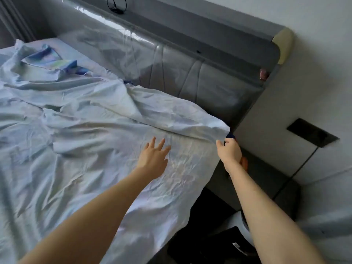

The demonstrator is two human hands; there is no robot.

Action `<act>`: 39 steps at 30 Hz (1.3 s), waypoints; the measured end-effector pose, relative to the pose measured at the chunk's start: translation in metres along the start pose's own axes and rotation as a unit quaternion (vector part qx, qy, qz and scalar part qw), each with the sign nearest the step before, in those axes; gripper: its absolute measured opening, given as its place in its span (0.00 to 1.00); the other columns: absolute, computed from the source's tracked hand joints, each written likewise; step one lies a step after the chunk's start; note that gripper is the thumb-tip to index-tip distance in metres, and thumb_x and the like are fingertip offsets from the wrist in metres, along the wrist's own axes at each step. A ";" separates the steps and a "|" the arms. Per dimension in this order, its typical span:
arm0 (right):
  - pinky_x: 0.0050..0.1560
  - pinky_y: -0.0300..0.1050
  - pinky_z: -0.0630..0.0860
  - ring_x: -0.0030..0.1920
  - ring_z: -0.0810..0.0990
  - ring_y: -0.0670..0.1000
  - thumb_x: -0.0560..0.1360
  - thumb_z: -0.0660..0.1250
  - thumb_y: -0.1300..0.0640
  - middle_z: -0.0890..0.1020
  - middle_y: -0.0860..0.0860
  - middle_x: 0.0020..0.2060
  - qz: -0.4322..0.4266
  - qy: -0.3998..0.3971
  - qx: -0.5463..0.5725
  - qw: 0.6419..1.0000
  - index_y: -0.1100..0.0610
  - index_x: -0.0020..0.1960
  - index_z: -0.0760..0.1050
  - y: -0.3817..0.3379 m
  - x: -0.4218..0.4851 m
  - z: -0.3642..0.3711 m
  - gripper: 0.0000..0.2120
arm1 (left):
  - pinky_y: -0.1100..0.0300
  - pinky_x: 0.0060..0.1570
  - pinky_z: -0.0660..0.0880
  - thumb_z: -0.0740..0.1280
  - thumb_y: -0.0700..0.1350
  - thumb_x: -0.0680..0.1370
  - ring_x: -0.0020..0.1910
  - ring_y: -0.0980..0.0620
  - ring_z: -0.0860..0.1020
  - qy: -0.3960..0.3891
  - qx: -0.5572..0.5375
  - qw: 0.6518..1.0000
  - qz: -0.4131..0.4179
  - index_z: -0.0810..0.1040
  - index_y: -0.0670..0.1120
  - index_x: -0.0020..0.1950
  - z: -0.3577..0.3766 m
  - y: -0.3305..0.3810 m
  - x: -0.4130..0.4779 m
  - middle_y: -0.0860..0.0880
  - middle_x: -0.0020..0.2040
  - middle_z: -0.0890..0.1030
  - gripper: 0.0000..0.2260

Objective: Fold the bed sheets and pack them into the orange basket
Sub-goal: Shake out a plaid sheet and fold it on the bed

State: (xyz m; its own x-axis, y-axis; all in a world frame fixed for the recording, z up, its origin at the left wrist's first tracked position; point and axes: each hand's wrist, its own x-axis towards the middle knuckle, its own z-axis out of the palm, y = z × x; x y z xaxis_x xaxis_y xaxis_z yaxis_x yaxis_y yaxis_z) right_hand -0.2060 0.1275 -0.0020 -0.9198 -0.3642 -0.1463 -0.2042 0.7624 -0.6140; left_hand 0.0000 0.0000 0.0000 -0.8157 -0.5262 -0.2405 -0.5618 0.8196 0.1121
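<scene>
Left hand [154,159] lies on the bed sheet [85,130]; fingers spread. Right hand [229,151], at its 3 o'clock, pinches the sheet's corner.

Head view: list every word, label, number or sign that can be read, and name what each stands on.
None can be read.
White mark on the black object near the bottom edge: too small and blurred.
On the folded patterned cloth: colours only, no letters visible.
On the bed sheet: no lettering.
</scene>
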 end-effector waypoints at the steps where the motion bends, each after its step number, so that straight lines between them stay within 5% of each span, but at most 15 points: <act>1: 0.54 0.49 0.74 0.60 0.76 0.57 0.78 0.62 0.48 0.76 0.56 0.63 0.019 0.008 0.009 1.000 0.60 0.68 0.68 -0.001 0.015 0.002 0.23 | 0.47 0.74 0.47 0.52 0.53 0.82 0.76 0.41 0.43 -0.015 0.017 1.000 -0.005 0.51 0.54 0.78 0.004 0.000 0.011 0.49 0.78 0.45 0.24; 7: 0.50 0.49 0.74 0.58 0.76 0.59 0.77 0.64 0.50 0.76 0.58 0.60 0.199 -0.034 0.186 0.962 0.62 0.67 0.67 -0.006 0.101 0.017 0.24 | 0.46 0.74 0.49 0.53 0.51 0.82 0.77 0.42 0.46 -0.065 0.037 0.997 0.008 0.52 0.55 0.77 0.040 -0.015 0.045 0.50 0.79 0.47 0.24; 10: 0.46 0.46 0.75 0.50 0.80 0.56 0.76 0.66 0.57 0.80 0.58 0.52 0.213 -0.002 0.227 0.950 0.65 0.61 0.74 -0.007 0.127 0.024 0.17 | 0.47 0.74 0.51 0.55 0.50 0.82 0.77 0.42 0.48 -0.065 0.008 0.998 0.014 0.56 0.55 0.76 0.043 -0.020 0.054 0.50 0.78 0.49 0.23; 12: 0.45 0.48 0.77 0.48 0.80 0.55 0.76 0.63 0.59 0.82 0.59 0.48 0.119 0.098 0.142 0.978 0.65 0.55 0.77 -0.027 0.123 0.026 0.12 | 0.49 0.70 0.59 0.58 0.49 0.80 0.75 0.42 0.59 -0.015 -0.058 0.998 0.008 0.67 0.53 0.72 0.038 -0.022 0.052 0.49 0.76 0.60 0.20; 15: 0.37 0.45 0.67 0.36 0.75 0.52 0.74 0.65 0.59 0.81 0.54 0.34 -0.248 0.204 0.089 0.943 0.61 0.42 0.79 -0.065 0.050 0.035 0.06 | 0.53 0.49 0.73 0.66 0.43 0.74 0.48 0.41 0.81 0.256 -0.133 0.956 -0.060 0.83 0.47 0.49 0.022 -0.032 0.036 0.46 0.52 0.83 0.08; 16: 0.35 0.44 0.64 0.33 0.73 0.51 0.72 0.67 0.59 0.78 0.52 0.30 -0.368 0.169 0.070 0.912 0.58 0.38 0.78 -0.076 0.009 0.040 0.06 | 0.54 0.44 0.73 0.67 0.42 0.74 0.42 0.42 0.80 0.320 -0.158 0.927 -0.114 0.83 0.46 0.44 0.015 -0.038 0.028 0.47 0.44 0.83 0.05; 18: 0.35 0.43 0.61 0.32 0.73 0.50 0.70 0.68 0.56 0.77 0.48 0.28 -0.490 0.029 -0.051 0.870 0.55 0.35 0.78 -0.069 -0.061 0.064 0.06 | 0.55 0.41 0.69 0.66 0.41 0.76 0.41 0.42 0.78 0.319 -0.234 0.890 -0.226 0.81 0.45 0.42 0.000 -0.052 0.012 0.47 0.41 0.82 0.05; 21: 0.48 0.47 0.69 0.51 0.80 0.56 0.73 0.64 0.56 0.84 0.51 0.46 -0.351 -0.195 -0.241 0.884 0.51 0.51 0.81 -0.039 -0.090 0.091 0.10 | 0.57 0.39 0.67 0.63 0.46 0.78 0.43 0.43 0.78 0.230 -0.275 0.880 -0.311 0.80 0.45 0.45 -0.002 -0.075 -0.003 0.47 0.42 0.81 0.08; 25: 0.39 0.50 0.75 0.40 0.82 0.61 0.69 0.68 0.59 0.83 0.57 0.37 -0.299 -0.107 -0.143 0.938 0.57 0.44 0.83 -0.057 -0.086 0.092 0.07 | 0.55 0.42 0.69 0.62 0.47 0.79 0.48 0.40 0.79 0.169 -0.272 0.896 -0.307 0.80 0.43 0.46 0.002 -0.091 -0.009 0.42 0.45 0.82 0.10; 31: 0.55 0.49 0.70 0.58 0.75 0.59 0.78 0.62 0.52 0.78 0.58 0.56 -0.354 -0.185 -0.101 0.911 0.61 0.62 0.74 -0.128 -0.080 0.132 0.17 | 0.55 0.50 0.72 0.65 0.44 0.77 0.53 0.43 0.79 0.186 -0.380 0.825 -0.374 0.81 0.42 0.53 0.017 -0.114 -0.019 0.43 0.51 0.83 0.09; 34: 0.60 0.49 0.67 0.62 0.71 0.59 0.77 0.64 0.49 0.74 0.57 0.62 -0.412 -0.211 -0.160 0.872 0.60 0.66 0.69 -0.156 -0.091 0.170 0.22 | 0.54 0.51 0.73 0.64 0.42 0.77 0.52 0.43 0.80 0.207 -0.388 0.809 -0.390 0.81 0.42 0.53 0.021 -0.136 -0.036 0.43 0.50 0.83 0.09; 39: 0.58 0.53 0.66 0.62 0.67 0.59 0.74 0.64 0.40 0.65 0.58 0.67 -0.573 -0.118 -0.428 0.689 0.52 0.72 0.58 -0.163 -0.125 0.239 0.32 | 0.60 0.44 0.69 0.63 0.41 0.77 0.50 0.44 0.79 0.235 -0.373 0.783 -0.438 0.81 0.41 0.52 0.032 -0.189 -0.079 0.44 0.49 0.83 0.09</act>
State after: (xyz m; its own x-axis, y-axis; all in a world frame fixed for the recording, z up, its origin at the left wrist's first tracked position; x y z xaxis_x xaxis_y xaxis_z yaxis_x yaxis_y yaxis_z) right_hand 0.0218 -0.0790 -0.0688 0.0692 -0.9890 -0.1305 -0.9666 -0.0988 0.2364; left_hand 0.1747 -0.1059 -0.0326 0.0667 -0.9818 -0.1781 -0.7155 -0.1715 0.6772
